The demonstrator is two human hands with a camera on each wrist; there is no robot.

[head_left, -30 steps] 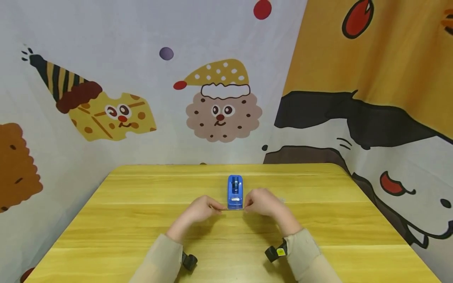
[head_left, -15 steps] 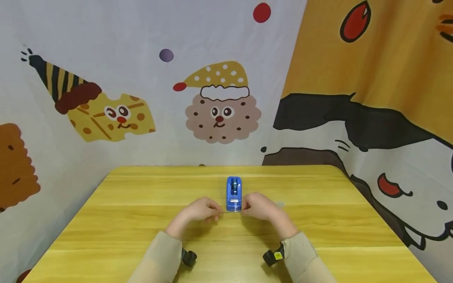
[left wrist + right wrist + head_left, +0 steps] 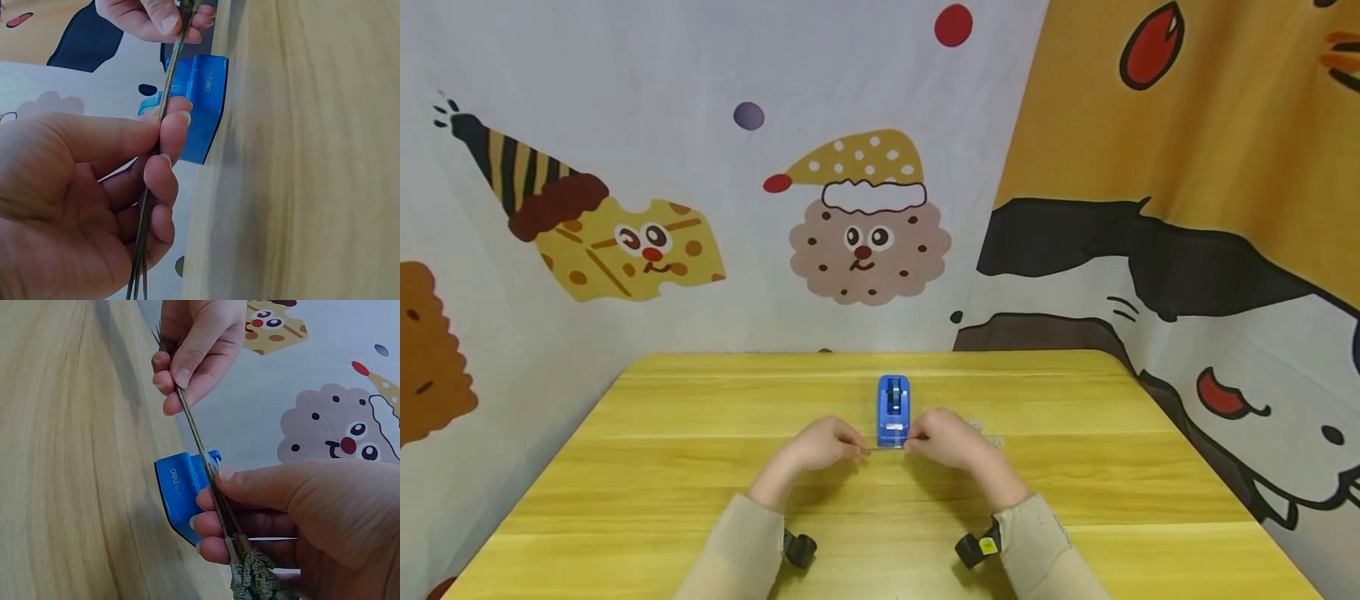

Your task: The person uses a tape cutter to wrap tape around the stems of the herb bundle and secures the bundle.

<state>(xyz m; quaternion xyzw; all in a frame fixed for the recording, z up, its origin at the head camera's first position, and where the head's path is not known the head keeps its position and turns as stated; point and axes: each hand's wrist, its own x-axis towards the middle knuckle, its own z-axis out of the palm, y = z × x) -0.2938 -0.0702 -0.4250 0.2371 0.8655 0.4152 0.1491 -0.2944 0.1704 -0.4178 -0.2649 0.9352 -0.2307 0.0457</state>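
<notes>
Level in front of the tape dispenser, my two hands hold a bundle of thin dried stems (image 3: 194, 428) between them. My left hand (image 3: 827, 442) pinches the stems between thumb and forefinger, with their bare ends trailing past the palm. Nearer the rough grey-green heads (image 3: 253, 575), my right hand (image 3: 951, 439) grips the bundle with thumb and curled fingers. A shiny bit of clear tape (image 3: 208, 459) lies on the stems by the right thumb. Just beyond stands the blue tape dispenser (image 3: 883, 417), marked "deli". Whether the tape still joins the dispenser cannot be made out.
The wood-grain table (image 3: 700, 483) spreads out on both sides of the hands. Behind its far edge hangs a printed cartoon curtain (image 3: 865, 325). A black wrist camera (image 3: 800, 550) sits under the left cuff, another (image 3: 976, 550) under the right.
Both hands, with the stems, have shifted slightly left and toward the body relative to the dispenser. The grip of each hand looks the same. The head view has shifted a little.
</notes>
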